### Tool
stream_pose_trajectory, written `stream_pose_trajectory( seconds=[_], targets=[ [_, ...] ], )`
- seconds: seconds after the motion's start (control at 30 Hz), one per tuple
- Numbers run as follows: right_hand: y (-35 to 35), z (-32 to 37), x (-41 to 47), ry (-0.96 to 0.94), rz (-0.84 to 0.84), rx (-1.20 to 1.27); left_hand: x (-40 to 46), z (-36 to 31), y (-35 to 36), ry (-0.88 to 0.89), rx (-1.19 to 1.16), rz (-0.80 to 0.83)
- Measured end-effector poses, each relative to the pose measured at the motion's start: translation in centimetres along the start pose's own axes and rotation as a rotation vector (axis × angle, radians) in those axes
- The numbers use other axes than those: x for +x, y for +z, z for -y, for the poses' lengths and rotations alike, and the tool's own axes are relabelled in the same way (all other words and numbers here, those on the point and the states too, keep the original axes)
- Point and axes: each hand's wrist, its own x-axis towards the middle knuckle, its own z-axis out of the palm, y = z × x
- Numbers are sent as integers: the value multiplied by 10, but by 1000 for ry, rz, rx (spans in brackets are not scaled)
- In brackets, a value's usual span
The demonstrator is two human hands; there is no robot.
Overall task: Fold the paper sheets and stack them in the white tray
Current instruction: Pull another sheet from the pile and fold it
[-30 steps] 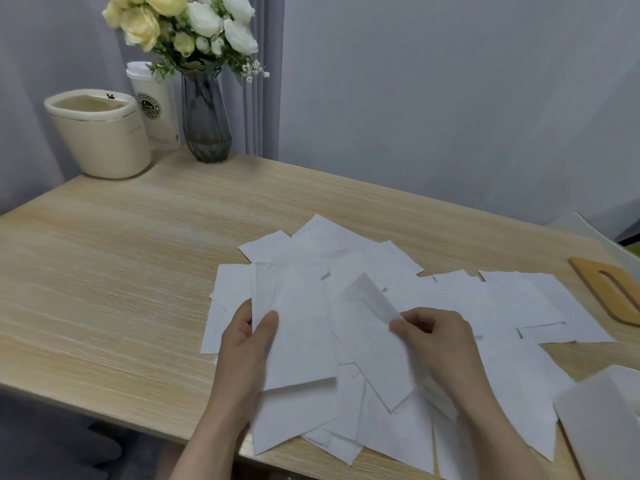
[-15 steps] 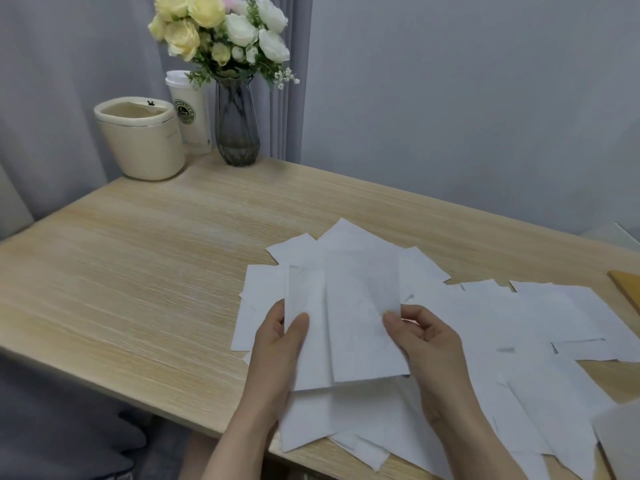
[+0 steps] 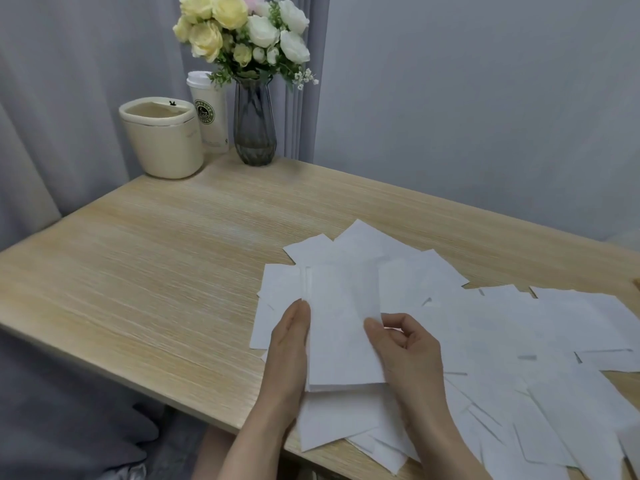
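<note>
A white paper sheet [image 3: 341, 327] lies folded over on itself, long and narrow, on top of a spread of several loose white sheets [image 3: 502, 341] on the wooden table [image 3: 156, 271]. My left hand [image 3: 289, 344] holds its left edge, thumb on top. My right hand [image 3: 403, 344] pinches its right edge, fingers curled. The white tray is out of view.
At the table's far left corner stand a cream bin [image 3: 162, 136], a white paper cup [image 3: 209, 112] and a dark glass vase of flowers [image 3: 254, 123]. Loose sheets overhang the near table edge. Grey curtain and wall stand behind.
My right hand has swung the sheet's right half over to the left and laid it on the left half. The view has turned left, so the wooden board at right is gone.
</note>
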Motion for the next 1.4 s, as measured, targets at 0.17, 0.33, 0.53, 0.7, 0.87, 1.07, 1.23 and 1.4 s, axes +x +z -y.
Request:
stream_pose_trajectory(
  seconds=[0.17, 0.33, 0.53, 0.7, 0.87, 1.07, 1.23, 1.4],
  targets=[
    [1, -1, -2, -28, 21, -30, 0, 1, 0, 10, -44, 66],
    [1, -2, -2, -59, 35, -53, 0, 1, 1, 22, -27, 61],
    [-3, -4, 1, -145, 20, -57, 1, 2, -2, 16, -37, 66],
    [-2, -8, 1, -177, 52, -53, 1, 4, -2, 13, -29, 96],
    [-3, -12, 1, -227, 9, -141, 2, 4, -2, 39, -26, 115],
    [-5, -8, 0, -256, 82, -318, -1, 3, 6, 23, -41, 169],
    [-6, -6, -5, -242, 134, -349, -6, 3, 22, 47, -1, 179],
    [-14, -5, -1, -240, 167, -355, -5, 2, 30, 72, 35, 176]
  ],
)
